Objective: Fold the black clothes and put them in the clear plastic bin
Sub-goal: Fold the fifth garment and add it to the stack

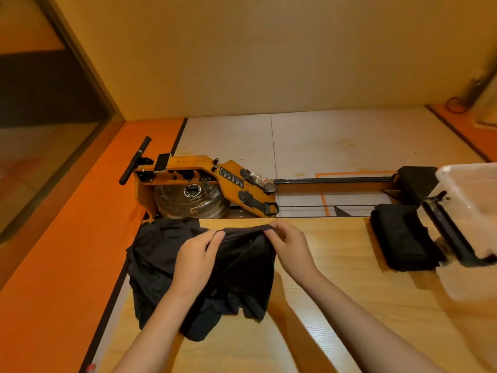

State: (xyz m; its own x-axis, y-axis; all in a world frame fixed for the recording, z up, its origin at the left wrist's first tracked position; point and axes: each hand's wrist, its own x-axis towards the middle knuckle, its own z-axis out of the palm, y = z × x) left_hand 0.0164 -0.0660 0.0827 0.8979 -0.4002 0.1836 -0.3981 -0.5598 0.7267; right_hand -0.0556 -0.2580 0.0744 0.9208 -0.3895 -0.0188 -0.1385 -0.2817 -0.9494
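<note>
A pair of black shorts (242, 275) hangs over the wooden table (336, 305), lifted by its waistband. My left hand (196, 259) pinches the waistband's left end and my right hand (290, 246) pinches its right end. Under and left of the shorts lies a heap of more black clothes (153, 259). A folded black garment (400, 238) lies at the table's right, beside the clear plastic bin (470, 230), which stands at the right edge with a black handle on its near side.
Beyond the table's far edge a wooden rowing machine (204, 181) with a water tank and a long rail stands on the floor. Orange floor lies to the left. The table's near half shows bare wood.
</note>
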